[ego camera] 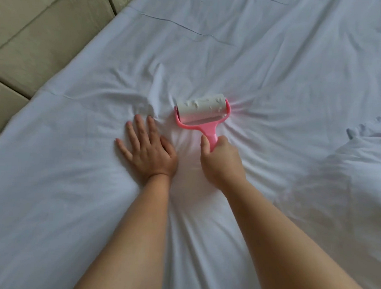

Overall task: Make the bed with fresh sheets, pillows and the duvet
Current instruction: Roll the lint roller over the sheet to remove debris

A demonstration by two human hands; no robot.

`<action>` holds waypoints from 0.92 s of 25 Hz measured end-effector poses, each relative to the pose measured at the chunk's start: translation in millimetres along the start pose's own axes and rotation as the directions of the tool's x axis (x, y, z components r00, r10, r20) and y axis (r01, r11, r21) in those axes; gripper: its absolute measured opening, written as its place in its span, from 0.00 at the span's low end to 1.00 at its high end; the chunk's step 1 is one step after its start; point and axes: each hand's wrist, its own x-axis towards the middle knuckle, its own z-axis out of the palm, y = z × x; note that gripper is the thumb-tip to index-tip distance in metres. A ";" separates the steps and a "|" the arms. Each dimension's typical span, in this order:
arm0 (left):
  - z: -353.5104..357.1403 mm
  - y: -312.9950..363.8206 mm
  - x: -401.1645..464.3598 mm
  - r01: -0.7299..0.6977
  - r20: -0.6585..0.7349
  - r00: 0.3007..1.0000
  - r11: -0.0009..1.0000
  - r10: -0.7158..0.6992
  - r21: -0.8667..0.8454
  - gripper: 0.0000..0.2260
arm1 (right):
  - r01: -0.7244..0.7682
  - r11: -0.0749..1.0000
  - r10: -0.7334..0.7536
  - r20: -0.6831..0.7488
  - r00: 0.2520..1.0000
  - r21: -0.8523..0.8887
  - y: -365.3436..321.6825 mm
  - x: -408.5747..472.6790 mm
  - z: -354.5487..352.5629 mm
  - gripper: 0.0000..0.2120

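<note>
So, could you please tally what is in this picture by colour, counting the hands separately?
White: 1, the sheet over the bed.
Pink and white: 1, the lint roller.
Beige: 1, the padded headboard.
Bare hands: 2, left hand and right hand.
Total: 5

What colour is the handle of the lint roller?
Pink, seen in the head view: the plastic lint roller handle, gripped by the right hand.

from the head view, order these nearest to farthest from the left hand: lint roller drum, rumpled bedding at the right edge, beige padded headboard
From the left hand:
1. Lint roller drum, just up and right of it on the sheet.
2. Beige padded headboard, up at the far left.
3. Rumpled bedding, far across at the right edge.
</note>
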 end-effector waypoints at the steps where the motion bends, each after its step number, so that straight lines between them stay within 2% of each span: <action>1: 4.5 1.4 4.2 0.004 -0.017 1.000 1.000 -0.004 0.004 0.24 | -0.003 1.000 0.003 0.002 1.000 0.002 -4.2 8.0 -0.1 0.15; 12: 50.3 23.3 70.6 0.062 -0.110 0.992 0.998 -0.059 0.024 0.22 | 0.046 0.998 -0.044 -0.039 0.998 0.041 -53.1 82.2 3.8 0.14; 23: 61.5 35.6 97.7 0.075 -0.106 0.992 0.996 -0.070 0.047 0.22 | 0.090 0.995 -0.085 -0.085 0.993 0.049 -72.4 117.9 10.2 0.15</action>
